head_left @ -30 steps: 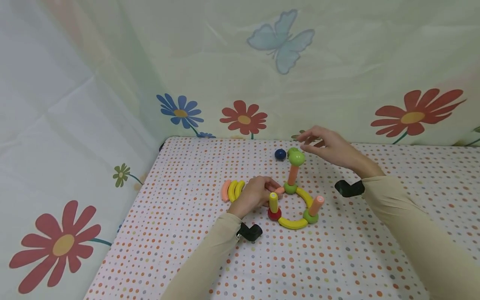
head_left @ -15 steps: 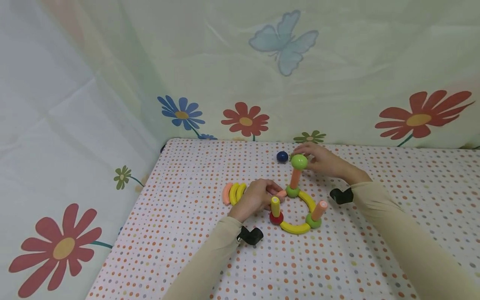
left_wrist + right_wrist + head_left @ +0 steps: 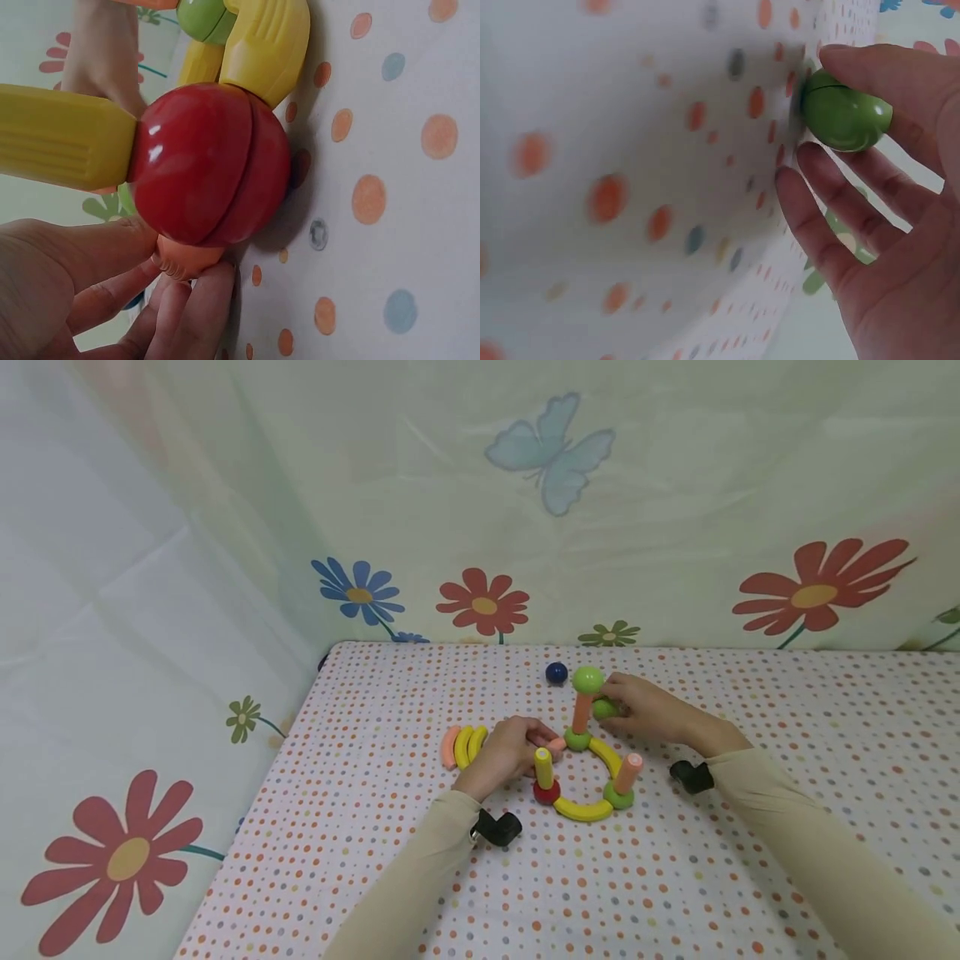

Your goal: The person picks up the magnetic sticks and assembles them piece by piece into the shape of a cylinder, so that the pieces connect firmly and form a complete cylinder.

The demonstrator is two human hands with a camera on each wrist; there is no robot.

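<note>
My left hand pinches a curved orange stick between thumb and fingers, right beside a red ball. That ball belongs to a ring of balls and curved yellow sticks on the table. Upright on the red ball stands a yellow stick. At the ring's far side, an orange stick rises from a green ball and carries another green ball on top. Just right of this post, my right hand holds a loose green ball between thumb and fingers, close to the tabletop.
A dark blue ball lies behind the ring. Left of my left hand, a curved orange stick lies beside curved yellow sticks. Another orange stick stands on the ring's right green ball. A printed curtain hangs behind the table.
My right hand came down behind the post, took hold of the loose green ball and brought it nearer, to the post's right. My left hand has stayed at the orange stick.
</note>
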